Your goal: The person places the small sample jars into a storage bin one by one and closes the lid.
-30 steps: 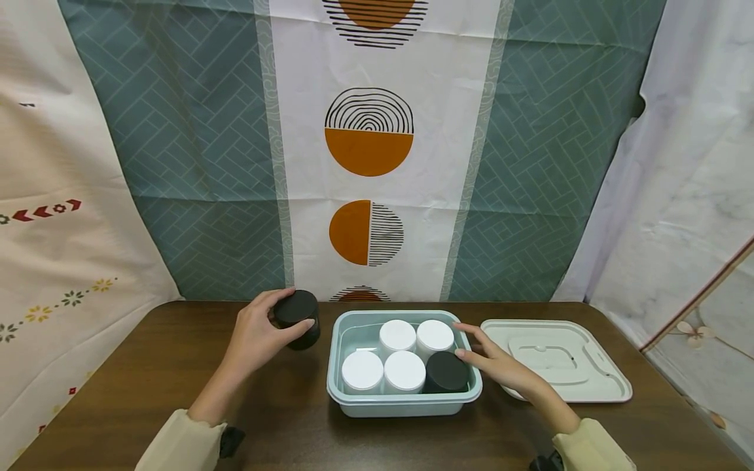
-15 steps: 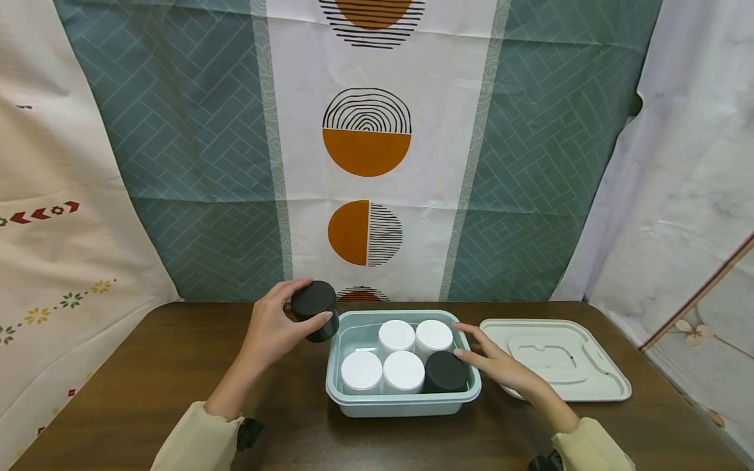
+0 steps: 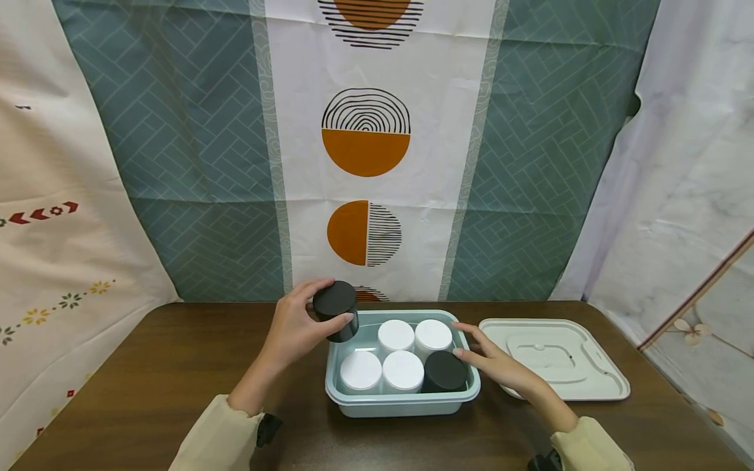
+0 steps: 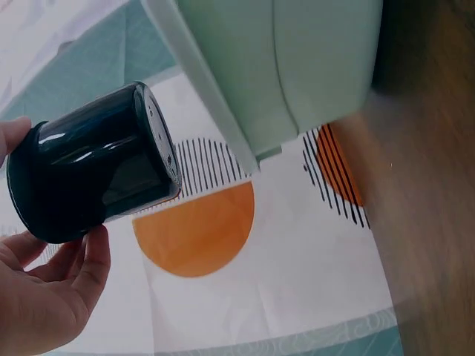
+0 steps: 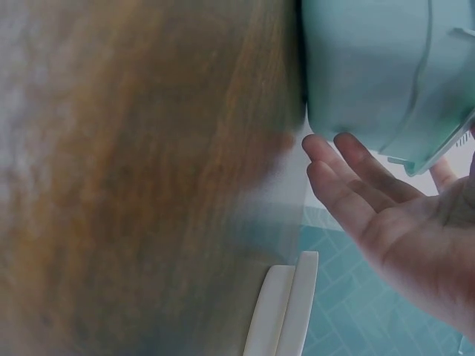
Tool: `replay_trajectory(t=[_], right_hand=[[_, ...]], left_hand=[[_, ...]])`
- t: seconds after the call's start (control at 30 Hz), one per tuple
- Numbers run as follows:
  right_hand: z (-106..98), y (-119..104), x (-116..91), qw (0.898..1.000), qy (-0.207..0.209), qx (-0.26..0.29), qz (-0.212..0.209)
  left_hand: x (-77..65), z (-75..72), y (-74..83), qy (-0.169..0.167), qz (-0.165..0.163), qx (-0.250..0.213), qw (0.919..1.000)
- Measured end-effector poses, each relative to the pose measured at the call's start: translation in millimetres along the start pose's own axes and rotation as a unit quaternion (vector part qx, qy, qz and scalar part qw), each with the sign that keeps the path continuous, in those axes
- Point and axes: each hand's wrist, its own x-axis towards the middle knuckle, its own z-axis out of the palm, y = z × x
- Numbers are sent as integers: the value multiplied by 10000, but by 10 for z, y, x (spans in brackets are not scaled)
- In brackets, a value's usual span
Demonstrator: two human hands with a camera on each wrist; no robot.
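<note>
Head view: left hand (image 3: 299, 329) grasped the black jar (image 3: 337, 307) with thumb and fingers, aloft by the left rim of the tub (image 3: 402, 410); over or outside, hard to tell. Right hand (image 3: 502, 364) rested at its right rim, fingers loosely straight. Inside: four white-topped jars (image 3: 403, 371), one black-topped jar (image 3: 445, 371). Holding level, clear of the rim, seemed wise.

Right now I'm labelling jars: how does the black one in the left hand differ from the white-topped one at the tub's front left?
Colour: the black jar has a black top; the white-topped jar has a white one. State: the left hand grips the black jar; the white-topped jar sits in the tub, untouched. Both have round, flat tops.
</note>
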Motion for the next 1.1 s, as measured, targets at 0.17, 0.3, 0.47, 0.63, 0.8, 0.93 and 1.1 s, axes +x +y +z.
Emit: replay_trajectory(t=[0.17, 0.3, 0.47, 0.63, 0.8, 0.93, 1.1], right_hand=[[3, 18, -5, 10000, -39, 74, -6], [12, 32, -7, 9998, -71, 188, -16], [12, 32, -9, 9998, -73, 171, -31], [5, 35, -8, 9999, -70, 150, -49], [-1, 32, -6, 9999, -56, 66, -132], [4, 27, -2, 9999, -20, 97, -120], [6, 23, 1, 9999, -19, 115, -103]], left_hand=[[-17, 112, 7, -199, -49, 9, 9998], [-34, 196, -11, -377, -175, -12, 9991], [-49, 267, -77, -550, -365, -63, 9978], [-36, 300, -122, -557, -458, -99, 9973], [-11, 314, -124, -564, -360, -78, 9977], [-1, 324, -144, -574, -350, 7, 9977], [-28, 339, -191, -755, -371, 176, 9963]])
